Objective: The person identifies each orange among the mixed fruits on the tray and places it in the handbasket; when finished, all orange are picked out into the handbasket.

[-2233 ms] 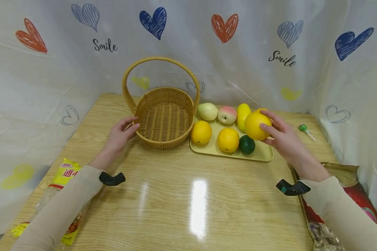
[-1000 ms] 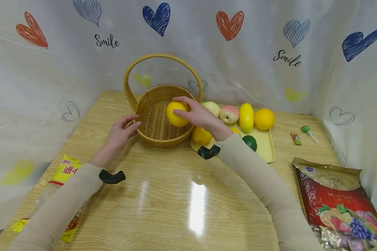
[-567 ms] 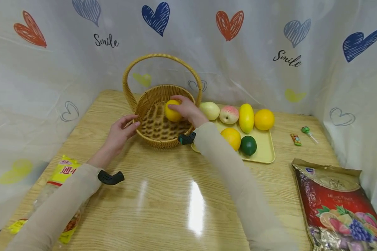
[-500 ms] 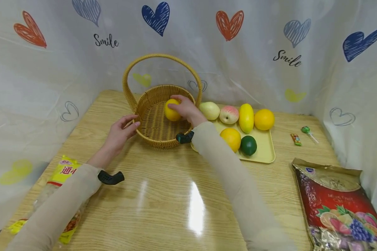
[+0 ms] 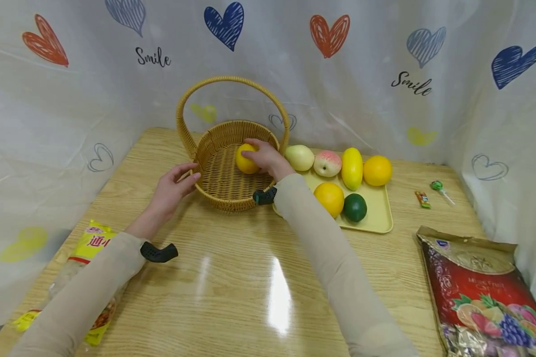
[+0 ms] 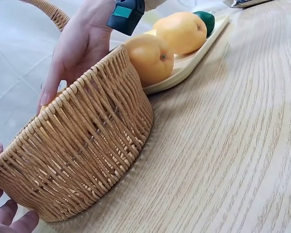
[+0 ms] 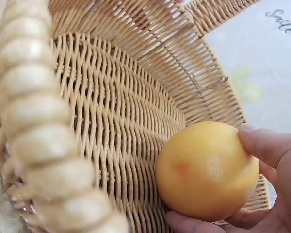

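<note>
My right hand (image 5: 266,156) reaches into the wicker basket (image 5: 232,204) and holds an orange (image 7: 208,170), with thumb and fingers around it. The orange lies right at the woven bottom, toward the basket's right side. At the left rim, my left hand (image 5: 169,191) grips the basket, its thumb over the rim and its fingers against the outer wall in the left wrist view. A yellow tray (image 5: 377,213) right of the basket bears a pale green pear-like fruit (image 5: 299,157), a peach (image 5: 327,163), a yellow mango (image 5: 352,168), a dark green avocado (image 5: 355,207) and more oranges (image 5: 329,199).
A red bag of fruit candy (image 5: 482,292) lies at the right front. Near it are a green lollipop (image 5: 437,186) and a small wrapped candy (image 5: 422,199). My left forearm partly covers a yellow plastic food bag (image 5: 89,245). A heart-printed curtain (image 5: 268,59) hangs behind the table.
My right hand has carried the orange left from over the tray and lowered it into the basket. Over the last half second it has barely moved. My left hand has stayed at the rim.
</note>
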{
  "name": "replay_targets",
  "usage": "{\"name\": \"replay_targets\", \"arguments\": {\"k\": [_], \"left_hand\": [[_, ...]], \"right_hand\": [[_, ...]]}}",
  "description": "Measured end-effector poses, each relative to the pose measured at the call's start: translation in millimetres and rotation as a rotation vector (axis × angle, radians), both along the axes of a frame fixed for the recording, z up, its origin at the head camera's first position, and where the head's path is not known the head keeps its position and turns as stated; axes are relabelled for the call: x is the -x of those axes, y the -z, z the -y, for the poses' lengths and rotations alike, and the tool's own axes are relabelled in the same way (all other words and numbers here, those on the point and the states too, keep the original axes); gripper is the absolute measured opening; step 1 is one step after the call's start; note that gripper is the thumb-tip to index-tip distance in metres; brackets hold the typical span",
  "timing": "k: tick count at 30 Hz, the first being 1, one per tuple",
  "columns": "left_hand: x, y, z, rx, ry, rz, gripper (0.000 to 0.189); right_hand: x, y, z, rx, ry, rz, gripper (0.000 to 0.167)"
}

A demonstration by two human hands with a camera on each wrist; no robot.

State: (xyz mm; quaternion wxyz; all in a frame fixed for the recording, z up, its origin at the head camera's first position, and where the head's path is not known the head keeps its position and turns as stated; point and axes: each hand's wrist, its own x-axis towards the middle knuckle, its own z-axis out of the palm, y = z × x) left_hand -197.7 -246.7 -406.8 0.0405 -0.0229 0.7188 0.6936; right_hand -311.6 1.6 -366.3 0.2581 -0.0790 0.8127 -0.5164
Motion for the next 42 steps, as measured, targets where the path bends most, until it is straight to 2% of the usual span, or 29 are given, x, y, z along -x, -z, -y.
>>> {"name": "replay_targets", "arguments": {"k": [4, 13, 17, 21, 26, 31, 33, 35, 38, 40, 42], "left_hand": [[-1.5, -3.9, -1.3, -0.003, 0.003, 0.006, 0.054], [5.1, 7.3, 2.6, -0.003, -0.013, -0.008, 0.056], [4.8, 6.4, 2.8, 0.004, -0.01, -0.014, 0.056], [4.0, 5.4, 2.5, 0.008, -0.006, -0.013, 0.057], [3.9, 5.9, 2.3, 0.012, -0.007, -0.008, 0.058], [4.3, 7.3, 1.7, 0.026, 0.0, -0.004, 0.057], [2.0, 3.0, 0.1, 0.029, 0.001, 0.002, 0.056], [2.0, 3.2, 0.2, 0.03, 0.0, 0.003, 0.056], [1.8, 2.9, 0.2, 0.03, -0.003, 0.003, 0.056], [3.2, 6.4, 1.4, 0.034, -0.005, -0.003, 0.056], [2.0, 4.7, 1.0, 0.032, -0.006, -0.002, 0.057]], "right_hand": [[-1.6, -1.4, -0.1, -0.009, -0.004, -0.003, 0.057], [-3.1, -8.8, -3.3, 0.026, -0.022, 0.015, 0.06], [-6.6, -16.5, -8.3, 0.022, -0.046, -0.043, 0.056], [-16.3, -23.1, -18.7, -0.012, -0.1, -0.107, 0.054], [-39.7, -27.7, -40.0, -0.031, -0.177, -0.169, 0.057], [-76.4, -32.5, -74.9, 0.054, -0.252, -0.206, 0.057], [-91.8, -35.0, -91.9, 0.097, -0.259, -0.202, 0.055], [-106.8, -38.1, -110.4, 0.097, -0.24, -0.198, 0.055], [-124.2, -39.5, -139.2, 0.097, -0.163, -0.193, 0.056], [-132.5, -39.0, -157.9, 0.11, -0.101, -0.202, 0.058], [-137.3, -36.8, -176.2, 0.161, -0.034, -0.211, 0.059]]}}
